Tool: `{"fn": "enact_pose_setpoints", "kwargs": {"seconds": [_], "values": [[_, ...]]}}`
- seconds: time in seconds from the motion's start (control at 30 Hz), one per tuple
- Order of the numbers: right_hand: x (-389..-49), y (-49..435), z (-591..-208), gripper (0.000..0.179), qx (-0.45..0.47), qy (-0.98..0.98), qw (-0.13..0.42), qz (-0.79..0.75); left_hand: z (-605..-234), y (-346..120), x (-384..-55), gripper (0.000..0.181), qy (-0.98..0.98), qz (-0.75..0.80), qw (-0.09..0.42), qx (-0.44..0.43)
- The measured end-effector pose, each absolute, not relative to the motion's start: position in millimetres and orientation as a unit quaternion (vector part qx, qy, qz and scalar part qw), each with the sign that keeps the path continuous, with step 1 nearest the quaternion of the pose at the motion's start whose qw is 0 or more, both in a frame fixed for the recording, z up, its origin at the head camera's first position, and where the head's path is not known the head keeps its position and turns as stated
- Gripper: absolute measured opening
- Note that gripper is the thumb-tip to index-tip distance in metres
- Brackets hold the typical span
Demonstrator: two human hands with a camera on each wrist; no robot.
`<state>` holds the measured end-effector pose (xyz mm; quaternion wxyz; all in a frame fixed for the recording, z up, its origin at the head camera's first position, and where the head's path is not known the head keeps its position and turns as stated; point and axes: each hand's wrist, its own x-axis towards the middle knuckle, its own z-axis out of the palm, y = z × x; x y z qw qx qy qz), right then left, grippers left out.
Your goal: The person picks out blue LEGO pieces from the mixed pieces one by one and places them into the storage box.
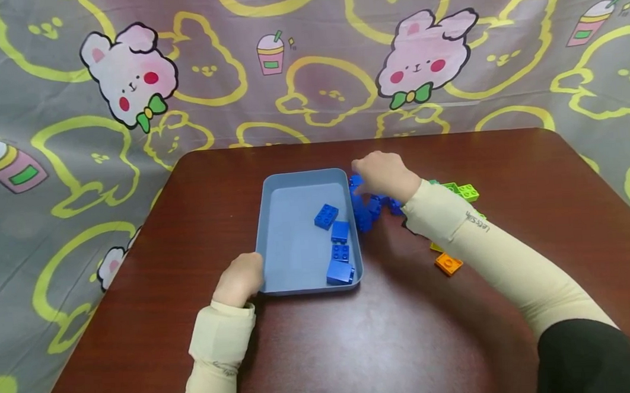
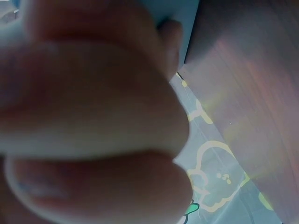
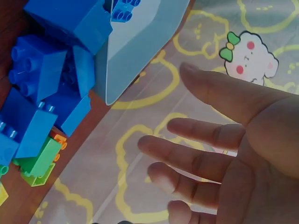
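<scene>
A shallow blue-grey tray lies on the table with several blue toy building bricks along its right side. My left hand grips the tray's left rim near the front corner; its curled fingers fill most of the left wrist view. Over the tray's far right edge is my right hand, which holds nothing. In the right wrist view its fingers are spread and the thumb stands apart. Just below it, a heap of loose blue bricks sits right against the tray's outer right wall.
Green bricks lie to the right of the blue heap, partly hidden by the right forearm. An orange brick is nearer the front. Behind the brown table hangs a patterned cloth.
</scene>
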<state>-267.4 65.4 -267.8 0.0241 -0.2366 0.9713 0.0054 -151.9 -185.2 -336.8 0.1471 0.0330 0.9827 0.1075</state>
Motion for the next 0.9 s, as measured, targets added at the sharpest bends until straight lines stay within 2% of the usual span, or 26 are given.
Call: {"fn": "enact_pose_setpoints", "kwargs": {"seconds": [0.2, 0.4, 0.57, 0.9], "values": [[-263.4, 73.4, -273.3, 0.043, -0.243, 0.969, 0.052, 0.004, -339.2, -186.7, -153.0, 0.022, 0.983, 0.101, 0.145, 0.045], [-256.9, 73.8, -285.2, 0.036, -0.264, 0.962, 0.077, 0.002, -340.1, -187.4, -154.3, 0.020, 0.984, 0.099, 0.141, 0.049], [-253.2, 75.1, -298.6, 0.033, -0.280, 0.957, 0.081, -0.009, -340.8, -187.1, -154.7, 0.020, 0.983, 0.102, 0.146, 0.049], [-252.2, 73.5, -311.5, 0.038, -0.276, 0.956, 0.094, -0.022, -339.6, -186.0, -154.8, 0.021, 0.983, 0.101, 0.149, 0.048]]}}
